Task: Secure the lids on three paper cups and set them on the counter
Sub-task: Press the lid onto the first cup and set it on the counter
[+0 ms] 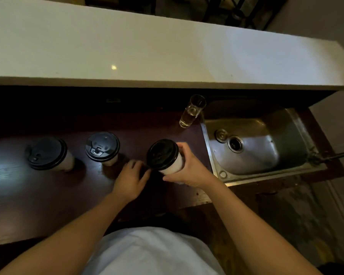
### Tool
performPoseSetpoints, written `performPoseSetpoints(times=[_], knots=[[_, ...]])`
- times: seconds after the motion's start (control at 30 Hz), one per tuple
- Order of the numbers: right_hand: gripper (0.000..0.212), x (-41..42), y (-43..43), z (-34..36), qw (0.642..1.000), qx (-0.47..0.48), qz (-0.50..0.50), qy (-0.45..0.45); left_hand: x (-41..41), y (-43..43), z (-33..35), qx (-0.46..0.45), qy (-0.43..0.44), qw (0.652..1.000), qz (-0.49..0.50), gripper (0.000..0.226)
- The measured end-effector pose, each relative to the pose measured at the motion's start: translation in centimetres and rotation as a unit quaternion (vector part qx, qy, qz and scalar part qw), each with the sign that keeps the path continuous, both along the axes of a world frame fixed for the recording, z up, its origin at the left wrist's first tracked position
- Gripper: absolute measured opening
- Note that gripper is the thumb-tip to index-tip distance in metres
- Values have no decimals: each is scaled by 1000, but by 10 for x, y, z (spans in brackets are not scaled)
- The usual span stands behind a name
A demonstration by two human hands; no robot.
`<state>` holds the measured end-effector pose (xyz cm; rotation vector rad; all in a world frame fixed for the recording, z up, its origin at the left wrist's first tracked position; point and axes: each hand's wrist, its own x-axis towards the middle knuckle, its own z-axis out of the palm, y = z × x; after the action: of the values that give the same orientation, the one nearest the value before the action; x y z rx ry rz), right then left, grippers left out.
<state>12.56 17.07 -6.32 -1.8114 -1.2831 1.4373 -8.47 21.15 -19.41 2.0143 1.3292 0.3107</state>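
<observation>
**At the sink end of the counter: third cup in hand, lid fitted**

On the dark counter [48,195], toward its left end, two lidded paper cups stand upright and apart: the left cup [48,153] and the middle cup [102,147]. Both carry black lids that appear fully seated, though rim engagement cannot be confirmed from above.

The third cup [168,158] is tilted, its lid [162,153] leaning toward the left. The right hand [189,169] grips the cup wall, fingers wrapped round the far side and thumb along the near side. Whether the base touches the counter is hidden by the hand.

The left hand [130,177] sits just beside the lid's lower edge, fingers loosely curled and holding nothing. Its fingertips are close to the rim; contact cannot be determined.

A glass [192,112] holding a little liquid stands at the counter's back edge, just beside the sink [298,139]. A pale upper ledge [147,56] runs behind.

Step in hand, as judged: final check or seating of the third lid.

Next move calls for:
1. Press round the lid rim until it sits even.
2. Bring the cup upright.
3. Set it down to the right of the middle cup, clear of the glass and the sink edge.
</observation>
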Motion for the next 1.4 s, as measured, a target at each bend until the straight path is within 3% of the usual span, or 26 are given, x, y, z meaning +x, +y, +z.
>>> performPoseSetpoints(times=[0.1,0.23,0.33,0.47,0.63,0.8,1.0,1.1,1.2,1.27,1.4], knots=[[89,21,17,5,997,26,43,-54,1,-18,-16,112,128,985,-38,59],[87,49,44,10,979,80,116,-148,11,-33,-31,81,235,969,2,82],[81,64,65,19,940,143,187,-246,22,-36,-34,64,260,963,43,87],[77,71,81,42,819,233,291,-437,32,-40,-33,40,277,956,84,91],[80,50,92,92,664,235,381,-599,33,-41,-40,44,277,954,106,92],[74,13,92,108,549,211,422,-690,34,-42,-43,49,278,953,109,92],[68,-15,80,73,462,187,466,-731,35,-42,-43,63,273,954,108,92],[72,-23,76,59,447,173,475,-738,34,-42,-43,62,274,954,108,92],[69,-22,79,60,465,175,474,-727,33,-42,-43,61,276,953,110,92],[67,-16,86,70,495,180,460,-715,33,-42,-44,63,277,953,110,91],[74,7,98,101,599,182,413,-662,32,-41,-45,61,274,954,109,90]])
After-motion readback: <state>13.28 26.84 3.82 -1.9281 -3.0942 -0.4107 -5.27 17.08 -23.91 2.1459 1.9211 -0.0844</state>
